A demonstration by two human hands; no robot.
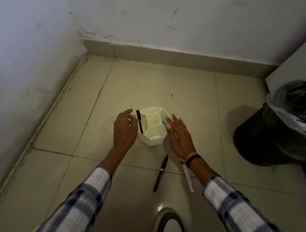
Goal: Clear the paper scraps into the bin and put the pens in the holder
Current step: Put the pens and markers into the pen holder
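Observation:
A white pen holder [152, 133] with several compartments stands on the tiled floor. A black pen [140, 122] stands in its left compartment. A bit of a blue pen [164, 123] shows at its right rim. My left hand [124, 130] hovers just left of the holder with loosely curled fingers, holding nothing. On the holder's right side, my right hand [178, 134] is spread with straight fingers and partly covers the blue pen. A black pen [160, 173] and a white pen [187, 177] lie on the floor near me. No paper scraps are in view.
A dark bin [263, 138] lined with a clear plastic bag [293, 106] stands at the right. Walls close off the left and far sides. A white cabinet side [298, 66] rises at the right. A shoe [170, 225] shows at the bottom.

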